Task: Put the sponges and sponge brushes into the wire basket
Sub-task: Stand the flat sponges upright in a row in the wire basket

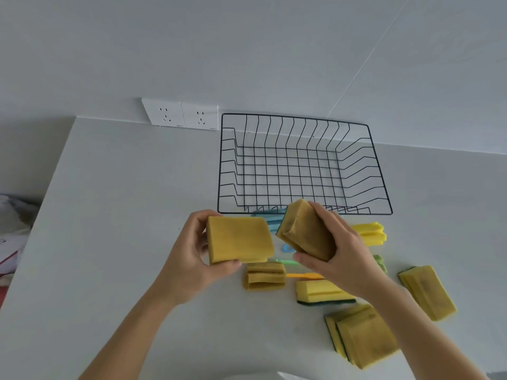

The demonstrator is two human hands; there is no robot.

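Note:
A black wire basket (pixel 382 185) stands against the back wall with nothing inside. My left hand (pixel 189 259) grips a flat yellow sponge (pixel 238 238) just in front of the basket's near left corner. My right hand (pixel 340 250) grips a tilted yellow sponge with a green pad (pixel 304 229) at the near rim. On the table lie a sponge brush head (pixel 264 276) with an orange handle (pixel 304 275), a bright yellow brush head (pixel 370 233), a green handle (pixel 285 261), a blue brush (pixel 271 220), and several yellow-green sponges (pixel 321 293) (pixel 428 294) (pixel 362 338).
The white table (pixel 123 215) ends at its left edge, where bundled cloth (pixel 13 229) lies beyond it. Two white wall sockets (pixel 181 114) sit left of the basket. A white rounded object (pixel 260 377) shows at the bottom edge.

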